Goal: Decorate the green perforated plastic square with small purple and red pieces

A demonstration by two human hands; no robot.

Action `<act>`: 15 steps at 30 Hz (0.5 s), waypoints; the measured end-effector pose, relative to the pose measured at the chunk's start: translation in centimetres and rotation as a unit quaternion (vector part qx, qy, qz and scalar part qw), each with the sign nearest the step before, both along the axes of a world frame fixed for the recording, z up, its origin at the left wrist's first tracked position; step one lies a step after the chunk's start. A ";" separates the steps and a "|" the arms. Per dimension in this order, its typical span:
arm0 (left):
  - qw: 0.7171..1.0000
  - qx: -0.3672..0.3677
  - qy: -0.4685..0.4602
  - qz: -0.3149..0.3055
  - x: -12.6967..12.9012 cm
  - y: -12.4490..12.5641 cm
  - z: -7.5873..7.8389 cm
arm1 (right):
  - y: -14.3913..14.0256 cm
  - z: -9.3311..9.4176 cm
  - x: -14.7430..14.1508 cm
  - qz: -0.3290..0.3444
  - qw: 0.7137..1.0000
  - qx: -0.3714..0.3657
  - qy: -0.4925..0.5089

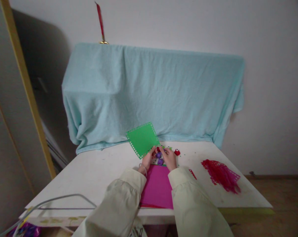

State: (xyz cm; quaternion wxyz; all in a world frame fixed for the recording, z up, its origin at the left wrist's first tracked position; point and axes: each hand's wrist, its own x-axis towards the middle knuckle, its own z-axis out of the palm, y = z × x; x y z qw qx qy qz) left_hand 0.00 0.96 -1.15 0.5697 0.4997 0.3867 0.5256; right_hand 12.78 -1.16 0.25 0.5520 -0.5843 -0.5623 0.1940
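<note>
My left hand is closed on the lower edge of a green sheet whose edges are punched with rows of small holes. The sheet is tilted up and to the left. Close beside it, my right hand has its fingers pinched together near the sheet's right corner; whatever lies between them is too small to tell. Small purple punches sit between my hands, partly hidden. Under my wrists lies a stack of magenta sheets. A small red piece with an eye-like white spot rests past my right hand.
The white table carries a heap of red and magenta perforated strips at the right and a short red strip by my right sleeve. Tiny scraps dot the back. A light blue cloth drapes behind; a grey metal frame stands front left.
</note>
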 end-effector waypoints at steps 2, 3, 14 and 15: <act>1.000 -0.003 0.006 0.012 0.0 0.0 0.0 | -0.2 0.3 -0.1 -0.005 1.000 -0.001 -0.002; 1.000 -0.006 0.008 0.017 0.0 0.0 0.0 | -0.3 0.5 -0.1 -0.007 1.000 -0.002 -0.003; 1.000 -0.010 -0.017 0.018 -0.1 -0.1 0.0 | -0.8 1.1 -0.2 -0.012 1.000 -0.008 -0.012; 1.000 -0.010 -0.018 0.020 -0.1 -0.1 0.1 | -0.8 1.1 -0.2 -0.013 1.000 -0.009 -0.011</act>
